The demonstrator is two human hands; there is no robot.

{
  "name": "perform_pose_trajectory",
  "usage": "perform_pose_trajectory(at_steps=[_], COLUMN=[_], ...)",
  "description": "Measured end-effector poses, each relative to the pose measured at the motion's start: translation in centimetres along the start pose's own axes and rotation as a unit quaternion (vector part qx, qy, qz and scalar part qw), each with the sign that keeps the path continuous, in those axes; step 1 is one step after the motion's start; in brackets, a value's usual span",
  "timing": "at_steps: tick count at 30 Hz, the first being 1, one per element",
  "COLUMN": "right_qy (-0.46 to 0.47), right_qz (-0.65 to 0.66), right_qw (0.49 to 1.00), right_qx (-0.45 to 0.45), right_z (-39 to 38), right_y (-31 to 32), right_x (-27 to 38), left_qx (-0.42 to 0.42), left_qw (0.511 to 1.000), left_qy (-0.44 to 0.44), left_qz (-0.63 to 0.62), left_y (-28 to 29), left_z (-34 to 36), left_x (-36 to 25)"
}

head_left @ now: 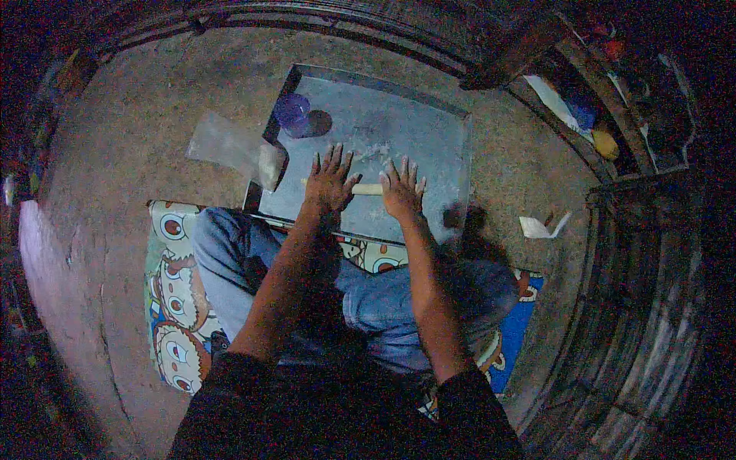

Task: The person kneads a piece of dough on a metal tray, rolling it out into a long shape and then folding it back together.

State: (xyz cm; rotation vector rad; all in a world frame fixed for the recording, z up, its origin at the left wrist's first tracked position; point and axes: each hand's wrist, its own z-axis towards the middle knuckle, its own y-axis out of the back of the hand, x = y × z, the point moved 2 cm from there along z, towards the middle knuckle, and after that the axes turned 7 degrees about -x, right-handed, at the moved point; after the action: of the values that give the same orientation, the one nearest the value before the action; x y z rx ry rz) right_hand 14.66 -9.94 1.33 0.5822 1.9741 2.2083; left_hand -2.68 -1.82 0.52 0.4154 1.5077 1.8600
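Observation:
A pale, smooth roll [368, 189], which looks like dough, lies crosswise on a shallow grey metal tray [437, 130]. My left hand [331, 184] rests flat over its left part with fingers spread. Over the right end lies my right hand [402, 189], also flat with its fingers apart. Both palms hide parts of the roll; a short stretch shows between them. White powder [372, 153] is scattered on the tray just beyond my fingertips. A purple cup or bowl [292, 112] stands in the tray's far left corner.
A clear plastic bag [230, 146] with something whitish in it leans over the tray's left edge. I sit cross-legged on a cartoon-print mat [176, 287]. A white scrap [540, 227] lies on the floor at right. Slatted wood [636, 307] borders the right side.

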Motion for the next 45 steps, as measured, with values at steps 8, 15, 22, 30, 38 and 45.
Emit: perform_pose_trajectory(at_steps=[8, 15, 22, 30, 38, 45], right_qy=[-0.032, 0.003, 0.011, -0.010, 0.031, -0.001], right_qz=[-0.025, -0.033, -0.023, -0.022, -0.010, -0.041], right_qw=[0.999, 0.994, 0.988, 0.990, 0.988, 0.998], right_qx=[-0.034, -0.101, -0.150, -0.140, -0.151, -0.050], right_z=[4.4, 9.0, 13.1, 11.9, 6.6, 2.1], right_y=[-0.7, -0.6, -1.9, -2.2, -1.7, 0.2], right_x=[-0.2, -0.9, -2.3, -3.4, -4.2, -4.1], left_qx=[-0.016, -0.053, -0.055, -0.075, -0.066, -0.055], left_qw=[0.999, 0.997, 0.996, 0.995, 0.995, 0.998], left_qy=[0.027, 0.012, 0.015, -0.003, -0.010, -0.007], left_qz=[-0.027, -0.057, -0.075, -0.073, -0.070, -0.017], left_y=[-0.6, -1.7, -2.0, -2.6, -0.3, 1.2], left_z=[3.7, 7.4, 9.5, 9.0, 5.5, 1.7], left_x=[2.3, 4.3, 5.4, 5.8, 5.0, 3.6])
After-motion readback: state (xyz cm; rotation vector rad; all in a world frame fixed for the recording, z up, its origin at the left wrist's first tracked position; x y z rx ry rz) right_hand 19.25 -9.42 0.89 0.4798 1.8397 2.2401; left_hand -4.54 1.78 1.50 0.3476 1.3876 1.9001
